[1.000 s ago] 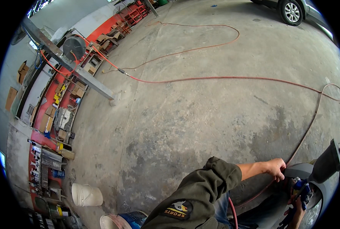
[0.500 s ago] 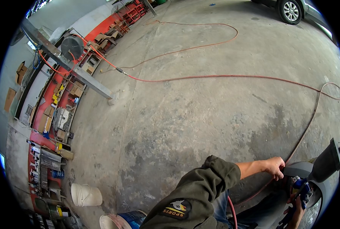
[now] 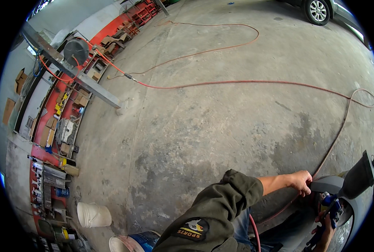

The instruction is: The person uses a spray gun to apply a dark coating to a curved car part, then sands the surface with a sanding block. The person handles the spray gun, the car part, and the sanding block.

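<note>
At the lower right, my left hand is closed, its bent fingers gripping the near end of a grey curved panel. Below it, my right hand wraps round the handle of a blue spray gun. A dark grey cup with a lid sits tilted on top of the gun, over the panel. Part of the panel is hidden behind the gun and cup. A red air hose runs past my leg.
A long red hose loops across the concrete floor. At left stand a metal post with a hose reel, shelves of boxes and cans, a white bucket and a stained bucket. A car wheel shows at far right.
The view has shifted very slightly. Both hands, the spray gun and the panel keep nearly the same places.
</note>
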The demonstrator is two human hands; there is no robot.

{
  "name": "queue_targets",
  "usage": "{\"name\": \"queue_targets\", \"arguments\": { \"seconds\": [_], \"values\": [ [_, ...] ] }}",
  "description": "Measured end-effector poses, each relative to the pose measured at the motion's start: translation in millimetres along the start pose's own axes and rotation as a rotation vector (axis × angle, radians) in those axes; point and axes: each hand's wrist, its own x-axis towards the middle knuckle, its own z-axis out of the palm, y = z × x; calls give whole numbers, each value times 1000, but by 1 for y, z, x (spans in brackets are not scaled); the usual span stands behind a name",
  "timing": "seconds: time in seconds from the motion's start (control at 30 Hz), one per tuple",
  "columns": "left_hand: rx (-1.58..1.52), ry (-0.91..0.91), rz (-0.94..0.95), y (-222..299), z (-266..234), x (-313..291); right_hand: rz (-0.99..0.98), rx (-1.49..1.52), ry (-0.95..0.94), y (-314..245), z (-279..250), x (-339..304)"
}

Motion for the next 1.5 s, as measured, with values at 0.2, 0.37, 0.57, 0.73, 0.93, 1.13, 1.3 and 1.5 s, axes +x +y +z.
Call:
{"name": "queue_targets", "arguments": {
  "seconds": [0.2,0.37,0.57,0.73,0.93,1.13,1.3,1.5],
  "values": [
    [13,-10,29,-5,2,-3,-12,-1,9,6,-2,-7],
    [62,-50,28,-6,-1,-1,1,97,49,6,-1,-12],
    [80,-91,50,-6,-14,-2,-18,141,50,-10,11,-7],
    [91,-95,-18,-18,-23,2,25,152,81,-2,-3,2],
    [55,-57,-105,-2,-20,-9,15,196,79,-6,0,-7],
    [-4,-34,-123,-5,-20,-14,-41,181,98,-5,-9,-5],
    [-26,-20,-110,-9,-22,-11,-90,190,328,-7,-29,1],
    [-14,14,-125,-7,-15,-3,-64,259,199,7,-16,-12]
  ]
}}
